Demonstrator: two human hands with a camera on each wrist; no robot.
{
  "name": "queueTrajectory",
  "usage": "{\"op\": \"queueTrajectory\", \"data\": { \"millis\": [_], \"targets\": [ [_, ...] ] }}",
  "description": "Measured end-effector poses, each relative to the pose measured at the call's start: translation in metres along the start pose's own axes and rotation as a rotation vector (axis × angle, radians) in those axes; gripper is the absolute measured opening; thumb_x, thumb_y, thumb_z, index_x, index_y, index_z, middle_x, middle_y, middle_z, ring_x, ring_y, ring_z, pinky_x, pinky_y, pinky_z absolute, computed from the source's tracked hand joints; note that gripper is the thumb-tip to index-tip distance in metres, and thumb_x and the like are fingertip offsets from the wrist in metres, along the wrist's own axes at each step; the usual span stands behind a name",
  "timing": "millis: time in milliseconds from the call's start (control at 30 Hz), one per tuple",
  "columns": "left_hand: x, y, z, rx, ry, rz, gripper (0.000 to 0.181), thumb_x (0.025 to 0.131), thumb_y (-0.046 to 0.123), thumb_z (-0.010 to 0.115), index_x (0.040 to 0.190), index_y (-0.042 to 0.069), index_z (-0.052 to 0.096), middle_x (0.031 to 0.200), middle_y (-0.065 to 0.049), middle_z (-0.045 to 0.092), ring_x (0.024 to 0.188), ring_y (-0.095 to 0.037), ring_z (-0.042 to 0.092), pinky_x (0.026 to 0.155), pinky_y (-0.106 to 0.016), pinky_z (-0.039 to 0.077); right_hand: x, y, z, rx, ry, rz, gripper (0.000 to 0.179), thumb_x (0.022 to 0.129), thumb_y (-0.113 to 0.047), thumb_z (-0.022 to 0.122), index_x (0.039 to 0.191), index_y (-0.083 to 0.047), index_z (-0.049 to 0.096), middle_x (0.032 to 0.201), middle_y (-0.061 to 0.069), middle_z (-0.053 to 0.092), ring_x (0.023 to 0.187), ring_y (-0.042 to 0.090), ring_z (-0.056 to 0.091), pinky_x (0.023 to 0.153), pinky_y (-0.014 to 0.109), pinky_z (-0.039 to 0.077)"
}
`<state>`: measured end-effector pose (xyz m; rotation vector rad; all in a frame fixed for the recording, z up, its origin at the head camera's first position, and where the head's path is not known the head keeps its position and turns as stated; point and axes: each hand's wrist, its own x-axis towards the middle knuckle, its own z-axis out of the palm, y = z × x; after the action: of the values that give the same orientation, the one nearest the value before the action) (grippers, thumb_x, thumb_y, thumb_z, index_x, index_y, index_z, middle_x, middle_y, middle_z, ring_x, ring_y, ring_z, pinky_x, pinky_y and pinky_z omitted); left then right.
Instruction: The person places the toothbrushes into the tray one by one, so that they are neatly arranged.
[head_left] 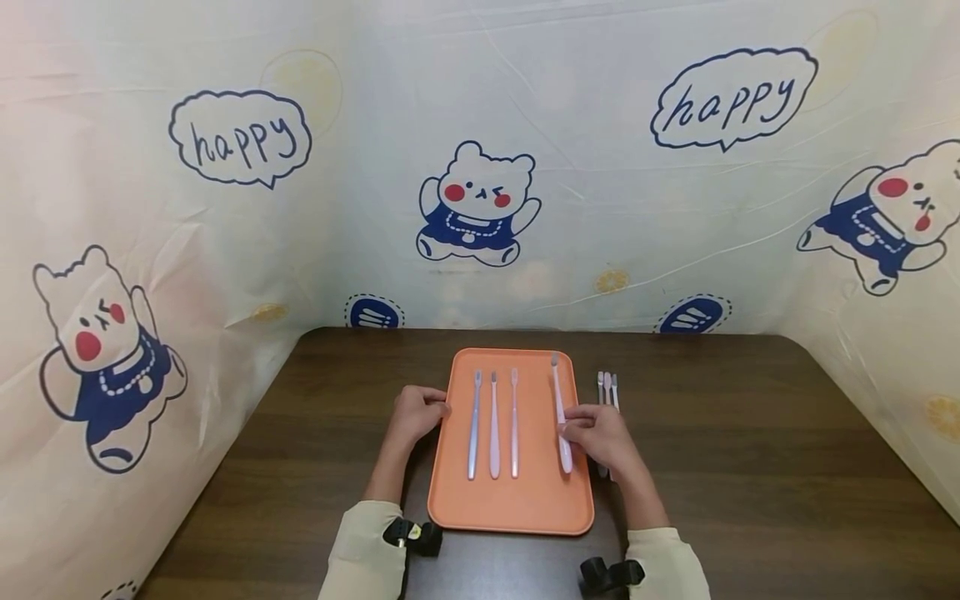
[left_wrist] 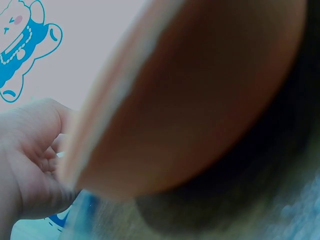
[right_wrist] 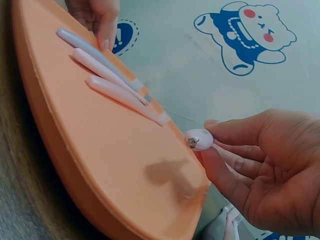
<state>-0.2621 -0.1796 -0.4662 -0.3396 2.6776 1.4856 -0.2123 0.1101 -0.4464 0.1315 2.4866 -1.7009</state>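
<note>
An orange tray (head_left: 510,508) lies on the table with three toothbrushes side by side on its left half: a blue one (head_left: 473,437), a pale pink one (head_left: 494,442) and another slim pink one (head_left: 514,437). My left hand (head_left: 415,414) grips the tray's left rim, its thumb and fingers around the edge in the left wrist view. Between thumb and fingertips, my right hand (head_left: 602,435) pinches a pale pink toothbrush (head_left: 559,400) over the tray's right side. Its bristles point away from me; in the right wrist view its handle end (right_wrist: 200,139) faces the camera.
Just right of the tray, partly behind the right hand, several more toothbrushes (head_left: 607,385) lie on the dark wooden table (head_left: 750,467). A printed cloth (head_left: 480,100) with bears and lettering encloses the back and sides.
</note>
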Motion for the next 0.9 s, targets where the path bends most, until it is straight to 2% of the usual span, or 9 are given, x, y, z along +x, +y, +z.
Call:
{"op": "queueTrajectory", "data": {
  "millis": [200, 433, 900],
  "targets": [
    [0.001, -0.001, 0.002, 0.004, -0.004, -0.019, 0.025, 0.083, 0.009, 0.066, 0.107, 0.004, 0.074, 0.105, -0.015, 0.072, 0.081, -0.018, 0.064, 0.071, -0.031, 0.058, 0.002, 0.001, 0.005, -0.007, 0.007, 0.011, 0.027, 0.086, -0.003, 0.067, 0.111, 0.007, 0.067, 0.102, 0.021, 0.072, 0.079, 0.015, 0.068, 0.069, 0.032, 0.060],
    [0.000, -0.002, 0.002, 0.021, 0.011, 0.009, 0.025, 0.082, 0.008, 0.067, 0.105, 0.003, 0.075, 0.103, -0.016, 0.073, 0.080, -0.018, 0.064, 0.070, -0.031, 0.057, 0.002, 0.002, 0.009, 0.041, -0.003, -0.004, 0.028, 0.084, 0.000, 0.067, 0.110, 0.011, 0.066, 0.100, 0.024, 0.072, 0.078, 0.014, 0.068, 0.067, 0.031, 0.060],
    [0.000, -0.001, 0.000, 0.020, 0.004, -0.004, 0.025, 0.084, 0.009, 0.066, 0.107, 0.003, 0.074, 0.104, -0.015, 0.072, 0.081, -0.018, 0.064, 0.072, -0.032, 0.058, 0.007, 0.000, 0.021, -0.019, 0.026, 0.039, 0.024, 0.086, -0.003, 0.068, 0.108, 0.005, 0.069, 0.099, 0.019, 0.072, 0.076, 0.013, 0.067, 0.068, 0.031, 0.060]
  ]
}}
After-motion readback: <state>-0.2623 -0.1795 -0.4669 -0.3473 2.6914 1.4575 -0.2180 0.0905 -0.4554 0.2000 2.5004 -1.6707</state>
